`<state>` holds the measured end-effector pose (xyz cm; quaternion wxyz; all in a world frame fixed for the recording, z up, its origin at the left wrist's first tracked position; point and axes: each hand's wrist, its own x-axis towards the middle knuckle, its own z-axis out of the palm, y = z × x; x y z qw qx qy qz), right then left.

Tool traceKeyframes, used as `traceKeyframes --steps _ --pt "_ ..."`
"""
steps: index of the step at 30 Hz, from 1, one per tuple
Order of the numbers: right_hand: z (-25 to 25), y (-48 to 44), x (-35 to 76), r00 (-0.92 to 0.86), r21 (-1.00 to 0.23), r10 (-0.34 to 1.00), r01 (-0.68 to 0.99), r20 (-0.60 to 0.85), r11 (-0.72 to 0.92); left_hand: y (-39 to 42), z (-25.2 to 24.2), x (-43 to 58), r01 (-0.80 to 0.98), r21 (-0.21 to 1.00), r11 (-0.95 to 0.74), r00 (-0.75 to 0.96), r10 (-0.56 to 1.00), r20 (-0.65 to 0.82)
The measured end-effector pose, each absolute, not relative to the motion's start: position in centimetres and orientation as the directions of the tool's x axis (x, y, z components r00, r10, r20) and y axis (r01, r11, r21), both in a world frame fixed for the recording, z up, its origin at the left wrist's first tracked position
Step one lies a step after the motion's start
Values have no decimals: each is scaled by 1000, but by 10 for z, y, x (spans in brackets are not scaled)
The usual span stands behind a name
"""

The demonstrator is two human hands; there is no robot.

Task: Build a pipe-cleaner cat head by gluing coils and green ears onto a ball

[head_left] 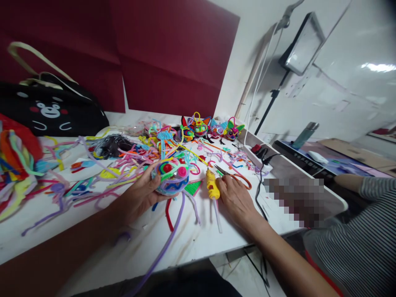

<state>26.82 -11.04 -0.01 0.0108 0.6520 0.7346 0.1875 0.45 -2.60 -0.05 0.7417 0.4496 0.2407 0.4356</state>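
Note:
My left hand (pixel 144 192) grips a round ball (pixel 171 177) wrapped in coloured pipe cleaners, with red and pink round eyes on it. A long purple pipe cleaner (pixel 167 247) trails below the ball toward the table's front edge. To the right, my right hand (pixel 235 198) is closed at the side of a yellow hot glue gun (pixel 212 185); its grip is hidden under the fingers. A clear glue stick (pixel 218 218) sticks out of the gun's back end. Just beyond these fingers lie orange-handled scissors (pixel 244 180). A green triangular piece (pixel 193 188) rests between ball and gun.
Finished-looking pipe-cleaner heads (pixel 201 127) stand at the back. Loose pipe cleaners (pixel 123 159) cover the table's left and middle. A black bag (pixel 52 108) stands back left. A black cord (pixel 258 198) runs on the right, near a person in a striped sleeve (pixel 355 243).

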Motion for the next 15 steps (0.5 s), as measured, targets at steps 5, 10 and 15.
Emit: traceKeyframes --steps 5,10,15 --pt "6 -98 270 -198 310 964 941 176 137 -25 -4 3 -425 878 219 534 844 48" --pt "5 -93 279 -226 237 963 953 148 187 -25 -3 2 -418 886 200 537 841 63" --pt "20 -113 264 -245 -87 931 957 271 277 -28 -1 4 -379 912 157 519 852 69"
